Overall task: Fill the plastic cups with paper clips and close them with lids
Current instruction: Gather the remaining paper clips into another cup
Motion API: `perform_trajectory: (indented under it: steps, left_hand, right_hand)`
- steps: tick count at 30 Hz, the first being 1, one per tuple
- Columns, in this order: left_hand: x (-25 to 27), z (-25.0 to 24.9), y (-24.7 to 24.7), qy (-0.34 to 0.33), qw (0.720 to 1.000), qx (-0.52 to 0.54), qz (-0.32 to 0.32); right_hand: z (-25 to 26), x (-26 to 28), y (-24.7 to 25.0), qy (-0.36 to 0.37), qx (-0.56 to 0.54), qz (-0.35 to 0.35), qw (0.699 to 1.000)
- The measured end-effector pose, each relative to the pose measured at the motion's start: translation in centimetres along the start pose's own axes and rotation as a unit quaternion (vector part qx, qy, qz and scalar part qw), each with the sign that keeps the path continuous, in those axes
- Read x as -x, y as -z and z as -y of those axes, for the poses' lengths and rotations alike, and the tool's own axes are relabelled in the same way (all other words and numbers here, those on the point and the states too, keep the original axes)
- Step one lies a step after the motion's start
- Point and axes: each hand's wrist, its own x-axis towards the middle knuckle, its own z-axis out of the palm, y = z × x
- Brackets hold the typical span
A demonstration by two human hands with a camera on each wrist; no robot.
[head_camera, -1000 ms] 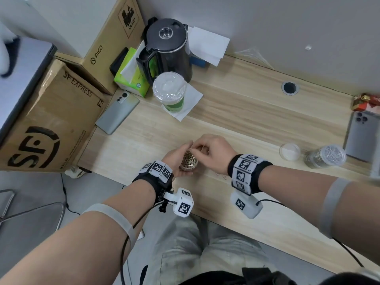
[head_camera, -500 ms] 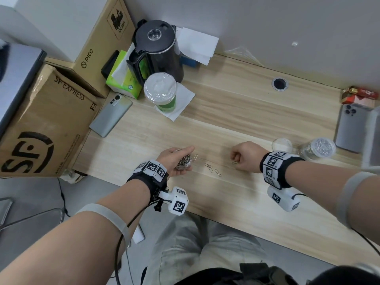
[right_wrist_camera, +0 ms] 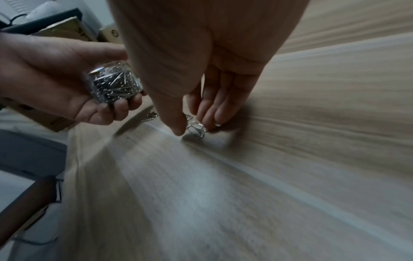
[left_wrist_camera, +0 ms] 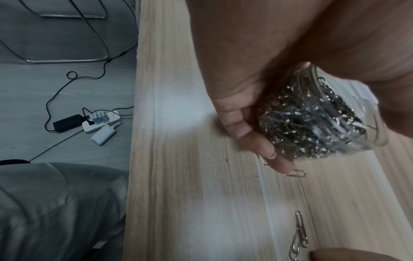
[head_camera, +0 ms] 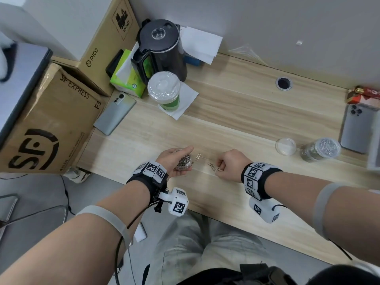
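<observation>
Left hand (head_camera: pixel 174 161) grips a clear plastic cup of silver paper clips (head_camera: pixel 183 162); at its 3 o'clock, right hand (head_camera: pixel 232 164) pinches loose silver paper clips (right_wrist_camera: pixel 196 129) on the light wooden table (head_camera: pixel 236 120).

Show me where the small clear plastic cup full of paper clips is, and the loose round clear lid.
small clear plastic cup full of paper clips (head_camera: pixel 183 162), head view, clip-filled top
loose round clear lid (head_camera: pixel 285 146), head view, its centre

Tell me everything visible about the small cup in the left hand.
The small cup is clear plastic, short and round, packed with silver paper clips. It has no lid on. The left hand holds it tilted above the wooden desk, fingers curled around its wall.
</observation>
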Motion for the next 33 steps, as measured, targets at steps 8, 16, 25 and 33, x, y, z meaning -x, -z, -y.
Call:
perform_trajectory:
  steps: [8,16,25,33]
  left_hand:
    - [0.2,0.2,1.1,0.000,1.000,0.009,-0.006]
    - [0.5,0.6,2.4,-0.003,1.000,0.023,-0.012]
    - [0.4,1.2,3.1,-0.005,0.999,0.029,-0.016]
    - [0.7,1.4,3.9,-0.007,0.999,0.040,-0.017]
  right_hand:
    - [0.0,-0.6,0.5,-0.012,0.028,0.000,1.000]
    - [1.0,-2.0,1.2,-0.028,0.008,-0.050,0.998]
    - [2.4,-1.4,0.2,0.011,0.050,-0.021,0.998]
    - [3.4,-2.5,-0.6,0.057,0.061,-0.009,0.996]
